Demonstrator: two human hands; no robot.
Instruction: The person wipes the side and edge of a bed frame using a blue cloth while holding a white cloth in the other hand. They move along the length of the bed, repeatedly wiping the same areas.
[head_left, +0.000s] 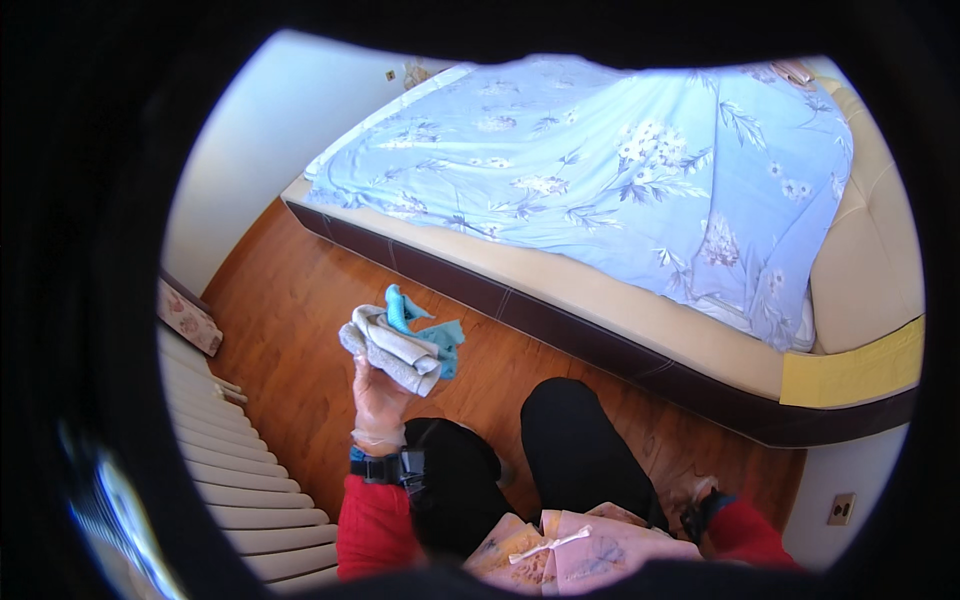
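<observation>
In my left hand (379, 401), which wears a clear thin glove, is a folded grey-white cloth (394, 358) held up over the wooden floor. A teal cloth (448, 343) sticks out from the same bundle on its far side. My right hand (703, 491) is low at the lower right, beside my right knee and close to the wall. Blur and the dark wristband cover much of that hand, so its fingers and anything in them cannot be made out. Both of my knees (581, 442) are bent in front of me.
A bed with a beige and dark brown frame (502, 292) stands ahead, draped with a blue floral sheet (570, 172). A yellow covering (851, 367) lies on its near right corner. White radiator (247, 480) runs along the left. A wall socket (841, 509) is at right.
</observation>
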